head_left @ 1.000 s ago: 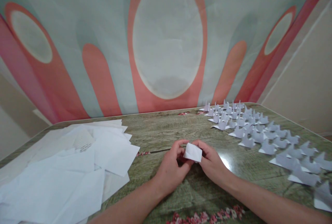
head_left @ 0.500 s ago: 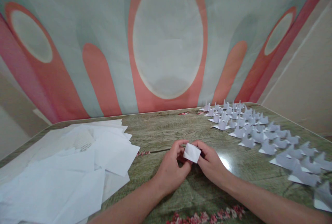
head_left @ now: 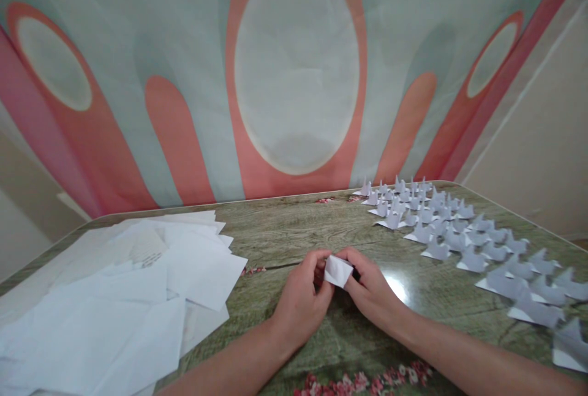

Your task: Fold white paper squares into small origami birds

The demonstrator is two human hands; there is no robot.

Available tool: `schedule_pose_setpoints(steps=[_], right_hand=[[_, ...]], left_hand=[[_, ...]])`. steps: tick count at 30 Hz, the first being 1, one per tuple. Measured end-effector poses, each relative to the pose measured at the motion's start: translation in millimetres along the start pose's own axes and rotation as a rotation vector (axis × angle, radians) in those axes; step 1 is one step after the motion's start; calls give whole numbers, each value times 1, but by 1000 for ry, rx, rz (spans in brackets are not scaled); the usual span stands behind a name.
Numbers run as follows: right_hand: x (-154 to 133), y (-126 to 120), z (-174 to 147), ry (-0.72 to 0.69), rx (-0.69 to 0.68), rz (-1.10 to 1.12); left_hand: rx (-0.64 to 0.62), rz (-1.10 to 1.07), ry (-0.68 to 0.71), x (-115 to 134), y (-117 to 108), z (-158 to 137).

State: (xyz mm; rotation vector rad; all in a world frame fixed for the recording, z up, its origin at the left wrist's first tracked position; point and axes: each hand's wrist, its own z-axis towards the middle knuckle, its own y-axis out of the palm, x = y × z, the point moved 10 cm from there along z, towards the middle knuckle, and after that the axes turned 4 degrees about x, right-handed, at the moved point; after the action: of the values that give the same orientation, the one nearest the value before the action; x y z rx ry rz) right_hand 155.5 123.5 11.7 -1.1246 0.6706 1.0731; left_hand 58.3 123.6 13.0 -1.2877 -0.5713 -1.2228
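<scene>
Two bare hands close on one small folded white paper packet, and both grip it at once. The left hand (head_left: pixel 301 301) curls around the left side of the folded white paper packet (head_left: pixel 339 270), with its thumb below the near corner. The right hand (head_left: pixel 374 289) pinches the right side, thumb at the near right edge and index finger bent over behind; the remaining fingertips are hidden. The packet sits tilted between the hands, one flat, roughly four-sided face showing, over the wood-grain tabletop (head_left: pixel 280 224); whether its underside touches the surface, I cannot tell.

Well to the left of the packet lies a loose, overlapping pile of white paper sheets (head_left: pixel 202 267), some corners jutting toward it. To the right of the packet, and reaching farther back, stand several slanting rows of white origami birds (head_left: pixel 436 251) with pointed upright tips. A bright patch of glare (head_left: pixel 397 289) shines on the tabletop just right of the packet. Nearer than the packet runs a printed band of pink blossoms (head_left: pixel 362 384). Beyond the packet rises a grey-green backdrop (head_left: pixel 202 35) with coral shapes and a large pale oval.
</scene>
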Motion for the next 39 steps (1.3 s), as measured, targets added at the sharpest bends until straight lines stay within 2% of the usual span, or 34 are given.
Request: schedule_pose_setpoints(steps=[11,16,24,32,36,39], right_hand=[[-2,3,-2,-4,-26,-24],[-4,4,-2,-27,-26,-29],[-5,4,-3,-37,-37,-52],[-7,5,-3,-50,-32,-39],[-7,6,-5,-16,-83,15],[-2,8,-6,73,-174,175]], left_hand=[[37,128,71,1,-5,0],[-16,227,130,1,2,-2],[-47,280,130,-5,4,-1],[-50,331,113,1,1,-1],[-13,231,94,0,-5,2],[33,53,59,-5,-10,6]])
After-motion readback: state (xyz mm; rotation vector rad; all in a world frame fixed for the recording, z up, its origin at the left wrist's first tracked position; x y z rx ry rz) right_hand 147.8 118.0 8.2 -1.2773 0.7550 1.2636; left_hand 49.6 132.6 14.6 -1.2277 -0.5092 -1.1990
